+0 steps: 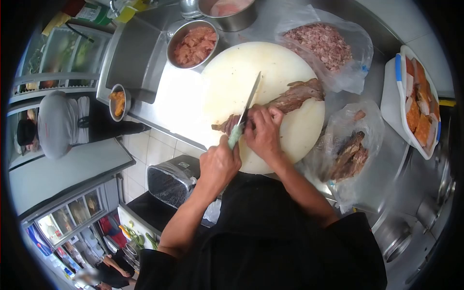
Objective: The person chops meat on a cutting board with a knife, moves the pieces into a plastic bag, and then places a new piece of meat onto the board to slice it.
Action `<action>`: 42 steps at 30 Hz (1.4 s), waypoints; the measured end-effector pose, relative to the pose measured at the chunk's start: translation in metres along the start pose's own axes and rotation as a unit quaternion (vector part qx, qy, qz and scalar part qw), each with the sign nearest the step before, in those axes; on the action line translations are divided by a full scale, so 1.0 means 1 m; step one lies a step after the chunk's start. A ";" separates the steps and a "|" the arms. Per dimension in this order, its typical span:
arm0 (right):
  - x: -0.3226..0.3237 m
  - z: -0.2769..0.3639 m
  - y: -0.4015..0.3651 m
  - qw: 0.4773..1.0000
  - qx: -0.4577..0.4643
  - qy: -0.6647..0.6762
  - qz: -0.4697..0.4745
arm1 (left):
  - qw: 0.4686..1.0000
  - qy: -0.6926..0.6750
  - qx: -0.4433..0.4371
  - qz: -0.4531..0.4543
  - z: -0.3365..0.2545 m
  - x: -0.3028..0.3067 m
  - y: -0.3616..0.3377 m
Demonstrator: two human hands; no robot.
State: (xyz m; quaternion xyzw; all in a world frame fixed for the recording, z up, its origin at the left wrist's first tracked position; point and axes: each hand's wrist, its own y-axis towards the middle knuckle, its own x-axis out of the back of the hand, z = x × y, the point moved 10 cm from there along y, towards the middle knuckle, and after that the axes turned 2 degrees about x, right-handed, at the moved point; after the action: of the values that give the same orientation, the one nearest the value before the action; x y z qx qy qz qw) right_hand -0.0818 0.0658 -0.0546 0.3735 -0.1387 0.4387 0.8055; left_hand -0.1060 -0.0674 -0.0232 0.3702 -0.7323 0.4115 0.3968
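On the round white cutting board (290, 58) lies a long piece of dark cooked meat (297, 94), its narrow end pointing left. My left hand (220, 164) is closed around the pale green handle of a knife (251, 94). The blade crosses the meat near its left part, tip pointing away from me. Bent fingers of my right hand (263, 130) press on the meat just right of the blade. Part of the meat is hidden beneath these fingers. More dark meat (350, 157) sits in a clear plastic bag (369, 118) right of the board.
Behind the board are a metal bowl of raw meat (195, 46), a metal pot (232, 21) and a bag of chopped meat (324, 46). A white tray of browned pieces (418, 106) stands right. Left are a sink (133, 67), a small bowl (118, 102) and another person (63, 123).
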 end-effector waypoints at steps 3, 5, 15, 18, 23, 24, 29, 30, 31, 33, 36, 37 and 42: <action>-0.008 -0.006 -0.002 1.000 -0.007 0.008 0.027 | 1.000 -0.004 0.003 -0.011 0.004 0.006 -0.005; 0.001 -0.001 0.006 1.000 -0.016 0.000 0.012 | 0.999 0.022 0.036 0.023 0.018 -0.001 -0.035; -0.002 -0.001 0.001 0.999 0.020 -0.015 0.024 | 0.996 -0.067 -0.006 -0.063 -0.026 0.003 0.088; 0.002 -0.005 0.002 0.998 0.022 0.010 0.060 | 0.993 -0.113 -0.017 -0.030 -0.021 0.016 0.103; 0.027 -0.017 0.004 0.993 -0.087 -0.071 0.047 | 0.989 -0.140 0.036 -0.038 -0.007 0.046 0.053; 0.028 -0.014 0.005 0.992 -0.080 -0.083 0.050 | 0.992 -0.117 0.034 -0.035 -0.005 0.044 0.041; 0.021 -0.016 0.000 0.991 -0.085 -0.094 0.046 | 0.996 -0.072 0.003 -0.055 -0.008 0.032 -0.002; 0.022 -0.014 0.001 0.993 -0.066 -0.091 0.040 | 0.997 -0.064 0.023 -0.034 -0.007 0.028 -0.006; 0.022 -0.012 0.002 0.995 -0.047 -0.087 0.034 | 0.997 -0.056 0.043 -0.013 -0.005 0.023 -0.009; 0.019 -0.012 0.002 0.996 -0.037 -0.067 0.039 | 0.997 -0.059 0.038 -0.023 -0.006 0.022 -0.012; 0.011 -0.012 0.002 0.998 -0.026 -0.042 0.043 | 0.998 -0.033 0.042 -0.015 -0.005 0.019 -0.015; 0.009 -0.012 0.001 0.998 -0.023 -0.037 0.045 | 0.999 -0.027 0.039 -0.008 -0.003 0.017 -0.017; 0.009 -0.015 0.001 0.997 -0.036 -0.021 0.060 | 0.998 -0.026 0.055 0.032 0.014 0.021 -0.054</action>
State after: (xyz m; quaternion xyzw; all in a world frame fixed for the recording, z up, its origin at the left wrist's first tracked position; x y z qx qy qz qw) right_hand -0.0789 0.0822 -0.0595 0.3445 -0.1939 0.4730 0.7874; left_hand -0.0715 -0.1053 0.0075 0.3783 -0.7301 0.4538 0.3435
